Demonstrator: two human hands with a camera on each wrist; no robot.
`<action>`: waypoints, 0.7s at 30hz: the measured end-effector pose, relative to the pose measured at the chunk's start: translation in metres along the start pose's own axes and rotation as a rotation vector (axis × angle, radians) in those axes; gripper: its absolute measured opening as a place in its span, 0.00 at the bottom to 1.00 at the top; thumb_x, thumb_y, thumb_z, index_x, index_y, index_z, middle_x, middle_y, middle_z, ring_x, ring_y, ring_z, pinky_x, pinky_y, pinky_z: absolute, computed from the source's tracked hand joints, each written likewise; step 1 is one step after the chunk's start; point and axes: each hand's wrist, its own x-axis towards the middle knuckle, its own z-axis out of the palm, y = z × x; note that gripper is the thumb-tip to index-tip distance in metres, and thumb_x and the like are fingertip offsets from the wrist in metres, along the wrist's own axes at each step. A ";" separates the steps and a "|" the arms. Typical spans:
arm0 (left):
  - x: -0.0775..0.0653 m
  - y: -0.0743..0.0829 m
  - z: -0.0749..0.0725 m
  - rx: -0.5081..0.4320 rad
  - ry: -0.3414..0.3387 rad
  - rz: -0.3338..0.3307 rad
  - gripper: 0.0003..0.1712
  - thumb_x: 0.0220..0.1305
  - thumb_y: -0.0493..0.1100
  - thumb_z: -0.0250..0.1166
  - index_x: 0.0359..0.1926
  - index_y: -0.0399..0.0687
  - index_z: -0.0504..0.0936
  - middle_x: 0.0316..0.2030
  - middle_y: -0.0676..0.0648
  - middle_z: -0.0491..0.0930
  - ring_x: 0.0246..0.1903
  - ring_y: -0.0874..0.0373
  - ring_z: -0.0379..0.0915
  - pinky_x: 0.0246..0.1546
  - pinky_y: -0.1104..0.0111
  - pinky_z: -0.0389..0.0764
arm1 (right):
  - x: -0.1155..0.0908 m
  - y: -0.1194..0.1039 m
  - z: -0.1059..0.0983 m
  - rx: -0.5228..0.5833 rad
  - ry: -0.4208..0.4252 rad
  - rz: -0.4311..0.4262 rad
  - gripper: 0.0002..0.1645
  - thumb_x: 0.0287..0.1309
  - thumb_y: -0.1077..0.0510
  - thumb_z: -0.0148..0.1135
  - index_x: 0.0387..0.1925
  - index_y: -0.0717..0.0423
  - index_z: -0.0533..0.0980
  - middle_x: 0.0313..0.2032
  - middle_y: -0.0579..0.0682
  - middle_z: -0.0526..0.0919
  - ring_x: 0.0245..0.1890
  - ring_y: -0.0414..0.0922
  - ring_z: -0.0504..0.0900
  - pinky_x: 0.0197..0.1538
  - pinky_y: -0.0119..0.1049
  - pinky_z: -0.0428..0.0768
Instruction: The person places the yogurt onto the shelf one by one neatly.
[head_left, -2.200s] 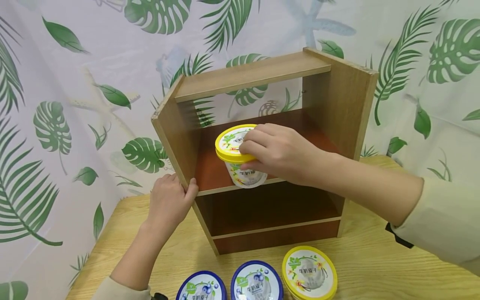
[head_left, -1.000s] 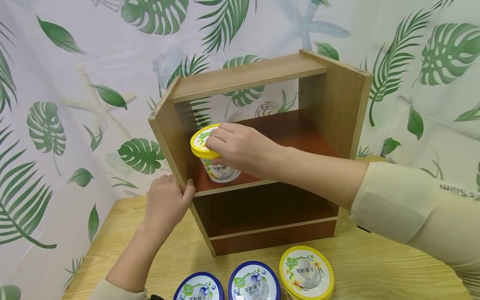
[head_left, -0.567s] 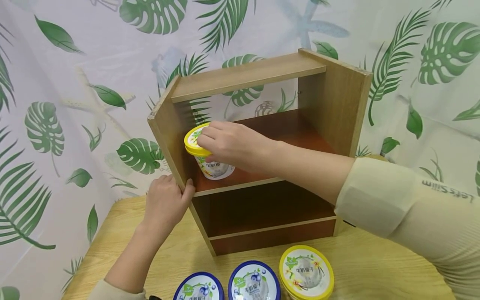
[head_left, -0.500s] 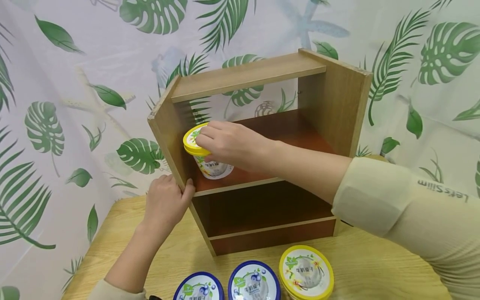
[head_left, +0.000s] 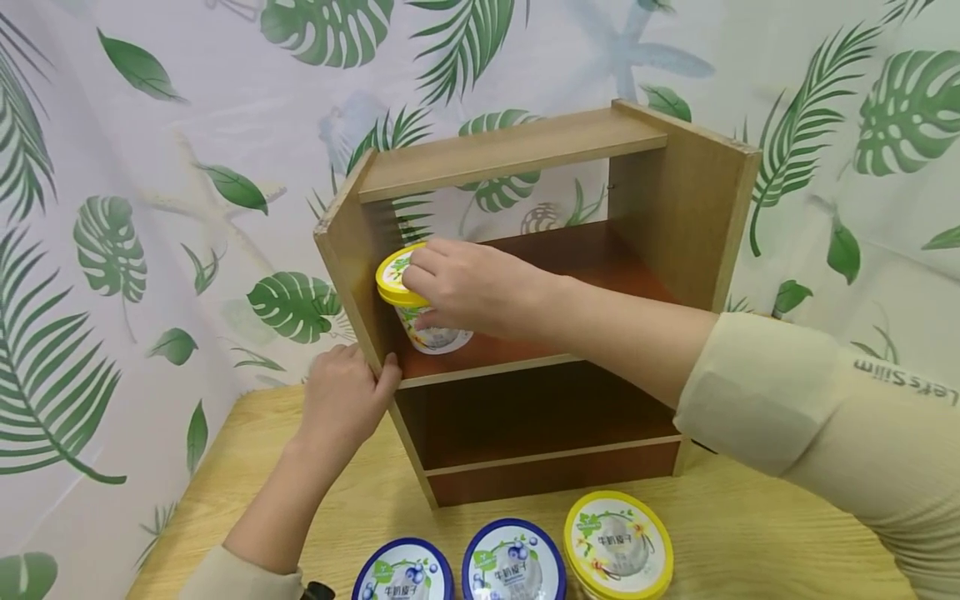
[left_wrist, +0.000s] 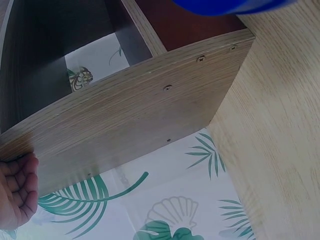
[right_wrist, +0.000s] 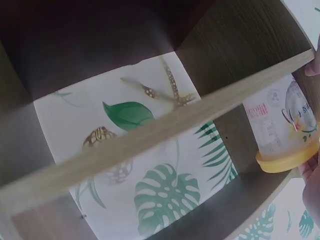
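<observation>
My right hand [head_left: 480,287] holds a paper tub with a yellow lid [head_left: 394,292], fingers over the lid and thumb lower on its side. The tub stands upright on the upper reddish board of a small wooden shelf [head_left: 697,192], close against the left side panel. In the right wrist view the tub [right_wrist: 277,122] shows its printed side, with only bits of the hand at the edge. My left hand [head_left: 343,396] grips the shelf's left panel, thumb at the front edge. The left wrist view shows its curled fingers [left_wrist: 20,187] on the panel's outer face.
In front of the shelf, two blue-lidded tubs [head_left: 513,560] and another yellow-lidded tub [head_left: 618,543] stand in a row on the wooden table [head_left: 750,517]. A leaf-patterned cloth [head_left: 225,100] hangs behind. The shelf has a lower compartment [head_left: 540,408].
My right hand has carried the yellow-lidded tub left, from the middle of the upper board's front edge to the left panel. My left hand keeps its grip on the panel.
</observation>
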 end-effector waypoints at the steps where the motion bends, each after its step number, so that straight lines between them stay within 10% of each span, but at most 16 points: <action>1: 0.001 0.000 0.000 0.001 -0.002 -0.001 0.16 0.60 0.45 0.55 0.18 0.42 0.73 0.15 0.43 0.75 0.22 0.44 0.73 0.25 0.56 0.71 | -0.001 0.001 -0.002 -0.003 -0.006 -0.006 0.22 0.56 0.48 0.64 0.37 0.64 0.73 0.34 0.54 0.78 0.35 0.49 0.75 0.44 0.35 0.76; 21: -0.001 0.000 0.003 0.000 0.040 -0.005 0.17 0.59 0.45 0.55 0.16 0.42 0.71 0.14 0.42 0.73 0.20 0.43 0.71 0.23 0.55 0.69 | -0.009 -0.002 -0.005 -0.082 0.095 -0.035 0.09 0.52 0.67 0.65 0.35 0.65 0.74 0.32 0.54 0.78 0.31 0.48 0.75 0.38 0.33 0.79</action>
